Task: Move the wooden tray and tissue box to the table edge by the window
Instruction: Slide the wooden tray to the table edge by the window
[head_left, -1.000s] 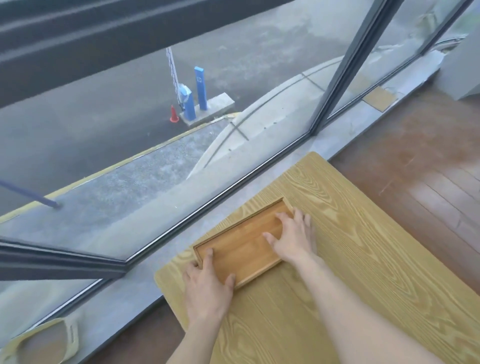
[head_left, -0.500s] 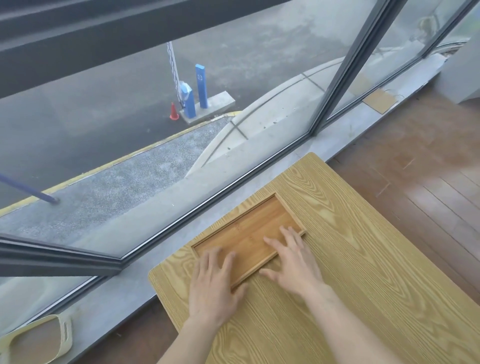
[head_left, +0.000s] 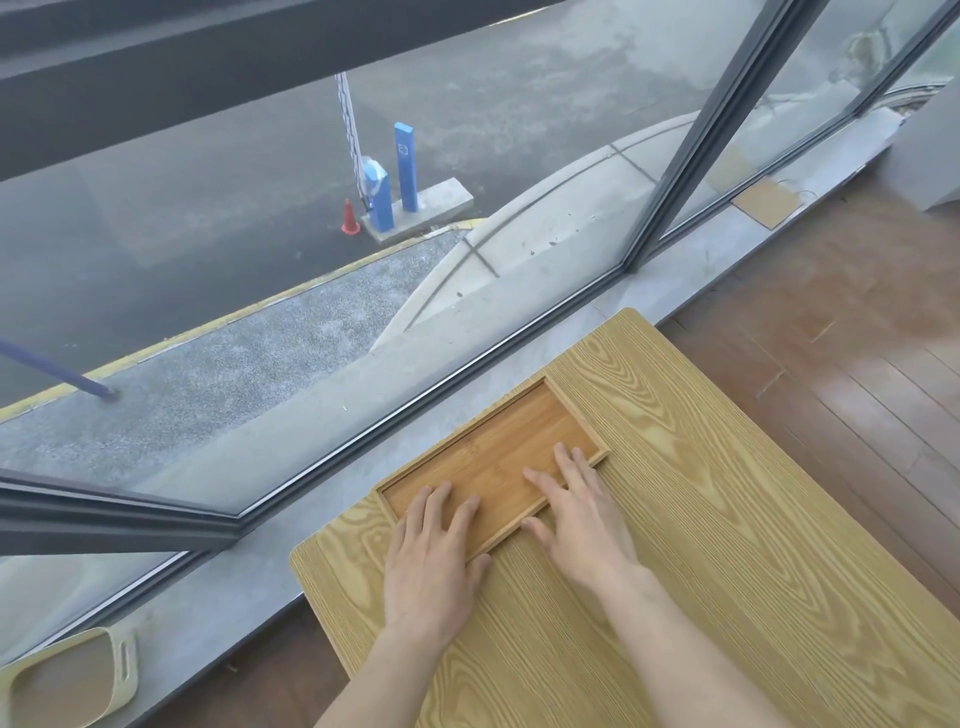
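A shallow rectangular wooden tray (head_left: 498, 447) lies flat on the light wooden table (head_left: 727, 519), its long side along the table edge nearest the window. My left hand (head_left: 431, 556) rests palm down over the tray's near left corner, fingers spread inside it. My right hand (head_left: 576, 514) lies flat across the tray's near rim, fingertips on the tray floor. Neither hand grips anything. No tissue box is in view.
A grey sill (head_left: 675, 280) and a glass window with dark frames (head_left: 701, 145) run just beyond the table edge. A pale basket (head_left: 67, 680) sits on the sill at lower left. Brown wooden floor (head_left: 857, 338) lies to the right.
Both hands have slid back toward me from the tray's ends to its near rim. The tray now lies flush along the window-side edge.
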